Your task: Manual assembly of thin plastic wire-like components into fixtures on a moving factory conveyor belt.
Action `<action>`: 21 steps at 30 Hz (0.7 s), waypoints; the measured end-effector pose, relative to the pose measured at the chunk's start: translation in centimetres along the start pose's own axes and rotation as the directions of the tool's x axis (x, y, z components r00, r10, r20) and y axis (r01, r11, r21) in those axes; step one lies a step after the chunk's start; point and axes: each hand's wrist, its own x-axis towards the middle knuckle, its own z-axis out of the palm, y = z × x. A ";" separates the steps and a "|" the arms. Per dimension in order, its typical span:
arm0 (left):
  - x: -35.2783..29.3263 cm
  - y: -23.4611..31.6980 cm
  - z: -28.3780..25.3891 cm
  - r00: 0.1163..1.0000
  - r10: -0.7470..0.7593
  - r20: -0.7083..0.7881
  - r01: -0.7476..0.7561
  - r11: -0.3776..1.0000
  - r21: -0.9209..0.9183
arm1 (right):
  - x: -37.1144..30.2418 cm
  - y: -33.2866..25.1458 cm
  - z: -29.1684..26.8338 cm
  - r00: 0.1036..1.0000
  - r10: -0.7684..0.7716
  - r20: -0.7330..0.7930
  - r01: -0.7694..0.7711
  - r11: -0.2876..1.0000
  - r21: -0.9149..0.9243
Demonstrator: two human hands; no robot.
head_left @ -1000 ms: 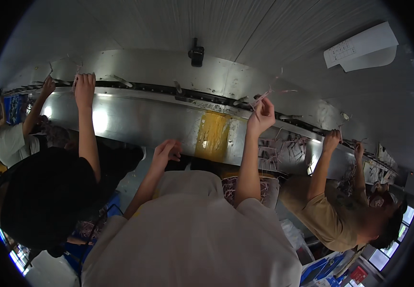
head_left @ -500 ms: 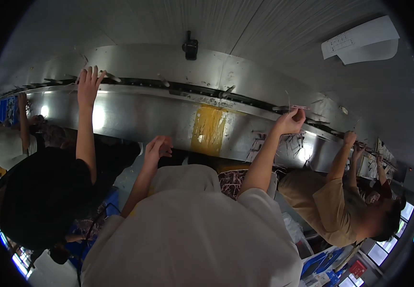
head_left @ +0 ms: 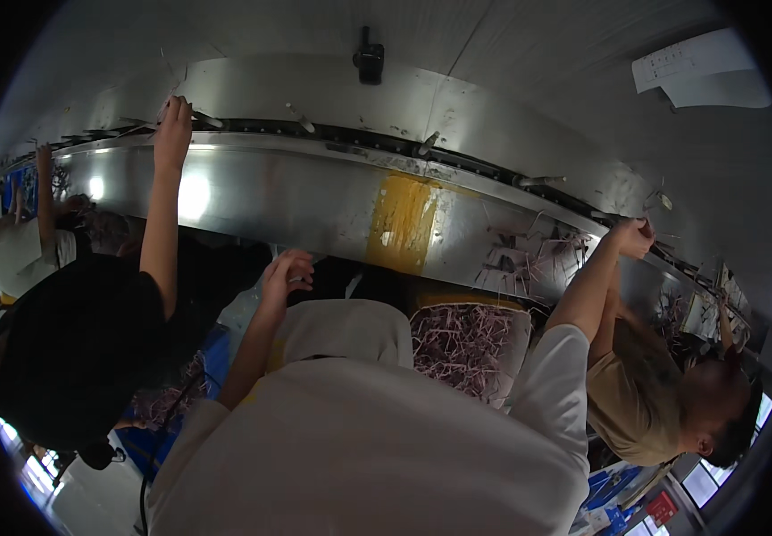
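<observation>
My left hand point(head_left: 287, 274) hovers in front of my lap, below the metal panel, with nothing in its loosely curled fingers, which stand apart. My right arm stretches to the right, and my right hand point(head_left: 633, 238) is at the slotted rail point(head_left: 350, 148) with its fingers pinched together. Whatever it holds is hidden. Thin pinkish branched pieces point(head_left: 538, 255) cling to the metal panel left of that hand. More of these pieces point(head_left: 462, 344) fill a pale container by my right side. Slanted pegs point(head_left: 542, 181) stick out along the rail.
A co-worker in black point(head_left: 82, 348) reaches to the rail at left; another in tan point(head_left: 640, 393) works close by my right arm. A black device point(head_left: 369, 62) sits on the metal surface beyond the rail. A white paper sheet point(head_left: 698, 67) is at far right.
My right hand has moved right along the rail; the pink piece seen in it before is no longer visible. My left hand stays nearly in place. More of the container shows.
</observation>
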 end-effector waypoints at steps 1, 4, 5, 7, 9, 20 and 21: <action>0.1 -0.1 -0.1 1.000 -0.011 0.011 0.011 1.000 0.004 | 0.8 1.0 0.8 1.000 -0.002 -0.007 0.002 1.000 -0.014; 0.1 -0.5 0.2 0.996 -0.064 -0.065 0.061 0.997 -0.035 | 2.4 1.9 1.7 0.993 0.034 -0.117 -0.039 0.998 -0.043; 0.1 -0.3 0.8 0.996 -0.062 -0.065 0.060 0.998 -0.030 | 2.6 0.8 1.1 0.992 0.039 -0.117 -0.045 0.998 -0.045; 0.1 0.4 1.7 0.991 -0.108 -0.077 0.106 0.994 -0.033 | 3.4 -1.5 -1.3 0.979 -0.095 -0.183 0.150 0.935 0.321; 0.8 0.0 2.9 0.990 -0.126 -0.060 0.125 0.992 -0.017 | 1.0 -6.0 -4.9 0.988 -0.100 -0.116 0.135 0.927 0.350; 2.1 1.7 7.6 0.993 -0.079 0.088 0.086 0.993 -0.078 | -25.4 -18.7 -16.8 0.496 -0.305 0.813 -0.782 0.250 0.571; 2.2 1.8 7.0 0.995 -0.063 0.077 0.069 0.995 -0.077 | -26.6 -20.4 -17.6 0.440 -0.377 0.815 -0.775 0.299 0.557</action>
